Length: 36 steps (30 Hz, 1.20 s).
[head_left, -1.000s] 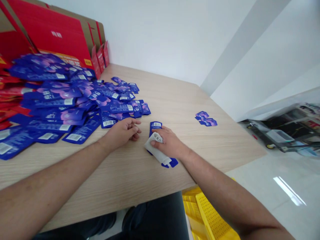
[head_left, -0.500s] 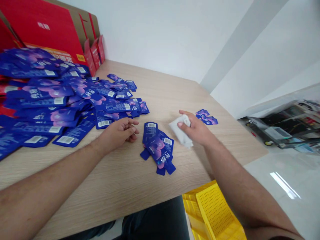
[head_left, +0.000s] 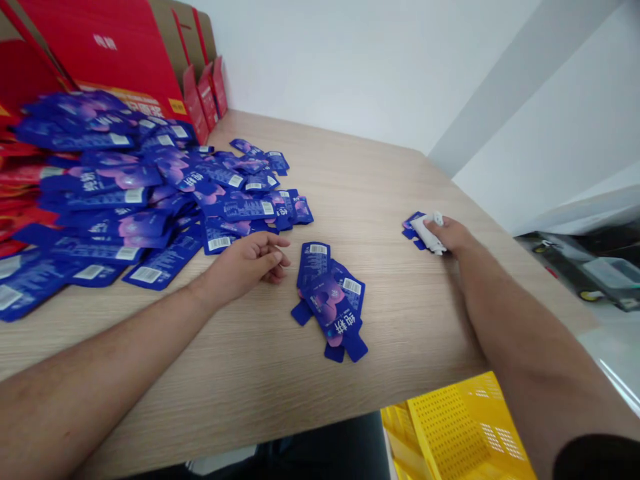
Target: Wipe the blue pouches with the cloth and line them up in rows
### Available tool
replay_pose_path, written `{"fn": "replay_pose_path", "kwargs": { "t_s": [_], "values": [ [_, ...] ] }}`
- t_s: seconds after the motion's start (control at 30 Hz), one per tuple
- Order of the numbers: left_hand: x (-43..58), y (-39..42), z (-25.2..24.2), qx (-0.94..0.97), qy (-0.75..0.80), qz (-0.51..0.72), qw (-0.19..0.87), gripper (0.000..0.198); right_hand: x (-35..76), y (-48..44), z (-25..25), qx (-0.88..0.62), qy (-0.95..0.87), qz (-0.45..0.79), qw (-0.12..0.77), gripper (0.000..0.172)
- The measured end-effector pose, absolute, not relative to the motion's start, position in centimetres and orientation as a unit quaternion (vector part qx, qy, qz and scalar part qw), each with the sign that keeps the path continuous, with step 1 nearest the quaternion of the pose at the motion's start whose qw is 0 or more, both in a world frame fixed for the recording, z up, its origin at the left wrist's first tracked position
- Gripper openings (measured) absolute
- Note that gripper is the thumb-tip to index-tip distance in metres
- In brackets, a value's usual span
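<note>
The right hand (head_left: pixel 450 235) is at the right of the bench (head_left: pixel 357 173), fingers and thumb clamped on a white cloth (head_left: pixel 428 234), folded or rolled into a compact bundle. The bundle overlaps the small right-hand group of blue packets (head_left: pixel 411 224); firm contact cannot be confirmed. The left hand (head_left: pixel 255 262) lies between the large pile of packets (head_left: pixel 145 183) and the middle group of packets (head_left: pixel 327 300), fingers half curled and slightly apart, with nothing visible in them.

Handling, as judged: the cloth appears light, soft and compressible, best held across its body, thumb against fingers. The packets appear flat, light and thin, with a smooth, likely slippery face; they should flex and crease rather than break. An edge or the narrow tab end offers the surest hold.

Labelling: the top packet of the middle group bears two large white Chinese characters, the first apparently 纯, the second uncertain, beside a pink-violet design. Two packets beneath it show white barcode panels. Their small print is illegible. The red carton (head_left: pixel 125 57) at far left carries small white characters, too blurred to certify. No writing is legible on the cloth.
</note>
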<state>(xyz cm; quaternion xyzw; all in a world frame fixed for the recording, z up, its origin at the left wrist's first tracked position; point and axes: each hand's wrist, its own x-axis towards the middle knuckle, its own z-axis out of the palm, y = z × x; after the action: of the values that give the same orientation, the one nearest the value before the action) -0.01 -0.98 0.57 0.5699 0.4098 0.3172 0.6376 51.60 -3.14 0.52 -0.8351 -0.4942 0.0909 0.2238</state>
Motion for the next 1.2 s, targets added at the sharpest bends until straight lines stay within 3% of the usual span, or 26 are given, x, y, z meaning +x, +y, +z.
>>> {"fn": "replay_pose_path", "kwargs": {
  "t_s": [0.33, 0.57, 0.8, 0.87, 0.97, 1.07, 1.2],
  "values": [
    [0.5, -1.3, 1.2, 0.571, 0.420, 0.312, 0.633, 0.022, 37.4, -7.0, -0.5, -0.698, -0.594, 0.280, 0.285, 0.052],
    [0.5, -1.3, 1.2, 0.582, 0.404, 0.311, 0.633, 0.023, 33.2, -9.6, -0.4, -0.671, -0.608, 0.283, 0.316, 0.056],
    [0.6, -1.2, 1.2, 0.583, 0.401, 0.308, 0.635, 0.023, 33.1, -12.1, 1.8, -0.706, -0.534, 0.248, 0.395, 0.090],
    [0.6, -1.2, 1.0, 0.602, 0.392, 0.307, 0.624, 0.025, 32.7, -14.1, 2.9, -0.716, -0.485, 0.252, 0.435, 0.087],
    [0.5, -1.6, 0.9, 0.728, 0.363, 0.300, 0.498, 0.029, 30.9, -18.1, 4.2, -0.726, -0.454, 0.274, 0.438, 0.066],
    [0.4, -2.5, 1.2, 0.881, 0.269, 0.251, 0.296, 0.038, 28.1, -21.9, 4.5, -0.738, -0.522, 0.265, 0.336, 0.051],
    [0.6, -3.7, 1.7, 0.948, 0.191, 0.167, 0.191, 0.055, 24.5, -24.4, 3.6, -0.695, -0.646, 0.220, 0.226, 0.039]
  ]
}}
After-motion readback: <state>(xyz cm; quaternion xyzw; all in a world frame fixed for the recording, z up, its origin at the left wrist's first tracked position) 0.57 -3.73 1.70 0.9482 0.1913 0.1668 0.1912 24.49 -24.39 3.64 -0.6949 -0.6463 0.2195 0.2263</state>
